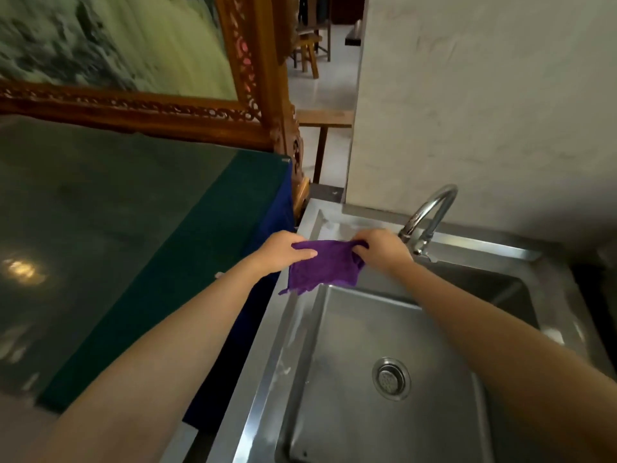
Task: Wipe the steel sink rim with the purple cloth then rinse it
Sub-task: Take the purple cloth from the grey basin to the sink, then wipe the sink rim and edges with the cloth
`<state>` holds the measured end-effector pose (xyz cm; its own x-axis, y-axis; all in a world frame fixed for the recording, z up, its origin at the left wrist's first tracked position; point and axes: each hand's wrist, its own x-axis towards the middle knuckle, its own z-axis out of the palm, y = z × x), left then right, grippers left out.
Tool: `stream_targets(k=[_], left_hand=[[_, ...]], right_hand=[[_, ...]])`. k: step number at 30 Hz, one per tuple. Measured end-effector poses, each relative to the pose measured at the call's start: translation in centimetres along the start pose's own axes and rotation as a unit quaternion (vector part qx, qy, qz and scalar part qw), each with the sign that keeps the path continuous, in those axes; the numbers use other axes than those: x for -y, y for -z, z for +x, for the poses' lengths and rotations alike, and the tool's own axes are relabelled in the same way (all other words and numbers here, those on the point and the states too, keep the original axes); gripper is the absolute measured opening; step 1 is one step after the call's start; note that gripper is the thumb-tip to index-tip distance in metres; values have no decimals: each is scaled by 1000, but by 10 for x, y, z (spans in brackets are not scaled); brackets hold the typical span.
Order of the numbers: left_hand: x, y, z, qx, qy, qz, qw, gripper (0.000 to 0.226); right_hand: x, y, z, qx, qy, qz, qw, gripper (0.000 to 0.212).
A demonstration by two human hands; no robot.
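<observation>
The purple cloth (322,269) hangs stretched between both hands above the far left corner of the steel sink (283,332). My left hand (283,250) pinches its left top edge, thumb lying across the fabric. My right hand (384,250) grips the right top corner with curled fingers. The lower edge of the cloth dangles just over the sink's left rim. A curved steel tap (429,213) stands just right of my right hand; no water runs from it. The basin holds a round drain (390,378).
A green glass-topped table (117,245) with a blue cloth hanging at its side stands against the sink's left. A carved wooden frame (260,95) rises behind it. A pale wall (484,111) backs the sink, and wooden furniture shows through the far gap.
</observation>
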<state>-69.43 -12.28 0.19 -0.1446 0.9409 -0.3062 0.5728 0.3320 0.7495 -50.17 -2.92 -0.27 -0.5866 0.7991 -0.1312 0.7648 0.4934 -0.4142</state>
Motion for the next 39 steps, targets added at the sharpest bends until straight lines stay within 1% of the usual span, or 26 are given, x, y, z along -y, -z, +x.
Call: stream_targets(k=[2,5,7,9,10,14,18,20,23,24,26,27,28,29,30,32,34,35,36,37,39], left_hand=[[24,-9,7,-22,8,-13,1000,20],[49,-20,15,-32,10,-25,999,30],[57,-23,20,-40,7,-40,998,23],[60,-24,25,-55,9,-75,996,10],[61,-25,28,-63,14,-101,993,8],[64,-27,42,-92,38,-191,977,24],[67,-28,62,-120,61,-196,971,25],[64,-30,77,-148,74,-192,967,23],[55,-35,107,-190,88,-185,960,22],[52,-37,119,-197,90,-188,958,21],[45,-40,141,-205,90,-203,953,21],[44,-41,153,-207,92,-209,951,21],[44,-42,164,-208,95,-212,950,20],[46,-43,174,-207,95,-206,952,18],[50,-45,182,-201,91,-185,958,15],[65,-50,192,-190,48,-83,977,13],[86,-53,198,-198,-26,40,979,14],[96,-55,199,-195,-49,87,976,17],[105,-57,199,-185,-55,121,974,24],[112,-60,198,-170,-46,145,974,36],[122,-68,193,-151,-25,172,973,55]], right_hand=[[1,-23,7,-6,-35,28,999,24],[-1,-51,11,7,-76,70,995,23],[-3,-65,13,2,-97,99,990,23],[-5,-72,17,-25,-127,143,981,21],[-5,-73,20,-42,-140,166,975,19],[-5,-78,31,-93,-164,238,953,12],[-9,-83,49,-113,-177,248,946,15],[-11,-84,66,-136,-203,286,926,14],[-10,-86,99,-172,-261,377,872,3],[-10,-86,111,-190,-274,406,851,4],[-11,-86,137,-231,-285,456,811,13],[-13,-87,150,-252,-287,462,800,13],[-15,-88,162,-268,-284,455,800,7],[-19,-92,172,-275,-272,444,808,4],[-22,-96,181,-270,-251,429,825,12],[-27,-112,195,-212,-178,391,878,30],[-33,-136,206,-134,-92,303,939,44],[-38,-149,210,-102,-53,243,963,50],[-42,-159,212,-77,-23,187,979,55],[-48,-168,214,-65,-2,141,988,60],[-56,-179,215,-75,20,73,994,65]])
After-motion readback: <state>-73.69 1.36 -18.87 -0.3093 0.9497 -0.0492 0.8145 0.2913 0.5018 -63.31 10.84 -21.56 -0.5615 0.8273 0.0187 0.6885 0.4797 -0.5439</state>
